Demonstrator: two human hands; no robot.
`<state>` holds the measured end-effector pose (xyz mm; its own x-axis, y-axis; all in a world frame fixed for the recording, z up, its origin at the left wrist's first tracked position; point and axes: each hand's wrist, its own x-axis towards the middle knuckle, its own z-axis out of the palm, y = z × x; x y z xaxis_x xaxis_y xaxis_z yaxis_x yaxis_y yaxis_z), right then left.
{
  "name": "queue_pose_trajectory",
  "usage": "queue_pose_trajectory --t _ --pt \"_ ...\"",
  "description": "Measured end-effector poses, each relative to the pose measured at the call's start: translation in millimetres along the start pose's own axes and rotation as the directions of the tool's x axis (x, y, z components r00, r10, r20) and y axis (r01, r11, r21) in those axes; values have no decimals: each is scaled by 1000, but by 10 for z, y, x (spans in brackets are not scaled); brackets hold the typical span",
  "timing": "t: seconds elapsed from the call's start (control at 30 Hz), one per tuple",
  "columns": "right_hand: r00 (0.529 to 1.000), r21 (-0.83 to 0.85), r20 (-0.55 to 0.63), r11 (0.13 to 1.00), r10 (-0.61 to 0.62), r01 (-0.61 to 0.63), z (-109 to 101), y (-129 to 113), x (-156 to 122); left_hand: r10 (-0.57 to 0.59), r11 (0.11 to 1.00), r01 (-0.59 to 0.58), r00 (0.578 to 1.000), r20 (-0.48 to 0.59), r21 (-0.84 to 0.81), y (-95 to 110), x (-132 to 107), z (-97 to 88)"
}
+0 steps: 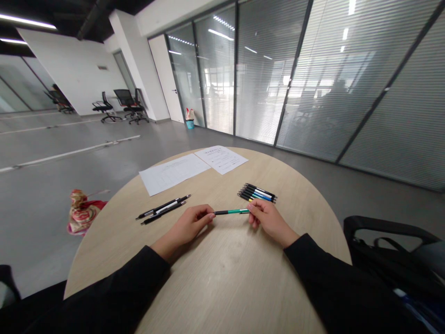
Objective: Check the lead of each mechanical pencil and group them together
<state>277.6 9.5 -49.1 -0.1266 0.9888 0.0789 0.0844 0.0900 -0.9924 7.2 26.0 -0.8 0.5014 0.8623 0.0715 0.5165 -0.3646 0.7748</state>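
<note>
My left hand [191, 226] and right hand [268, 221] each pinch one end of a green pen [232, 211], spanning it level; black pens [163, 208] and a pen bundle [257, 193] lie set apart.

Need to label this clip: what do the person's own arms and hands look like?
The left hand and right hand are bare, with no gloves, rings or watch showing. Plain black long sleeves reach the wrists: the left sleeve and the right sleeve.
</note>
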Motion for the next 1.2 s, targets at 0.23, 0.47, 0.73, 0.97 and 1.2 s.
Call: queue_pose_trajectory --t 0.23,0.47,0.73,0.97,1.2 --pt "1000 9 -20 1000 -24 25 12 0 12 -20 999 20 1000 2 -49 42 -10 19" --pt "998 52 -39 998 -43 45 28 -16 7 -30 998 30 999 11 -58 70 -13 18" --pt "999 20 -18 999 -31 32 16 -14 2 -36 999 36 999 7 8 51 -4 0" --pt "1000 18 9 1000 2 -3 6 14 8 -30 999 31 999 -9 28 60 -21 5" --pt "1000 34 11 999 17 -17 0 17 8 -11 1000 11 1000 -7 21 49 -14 -6"
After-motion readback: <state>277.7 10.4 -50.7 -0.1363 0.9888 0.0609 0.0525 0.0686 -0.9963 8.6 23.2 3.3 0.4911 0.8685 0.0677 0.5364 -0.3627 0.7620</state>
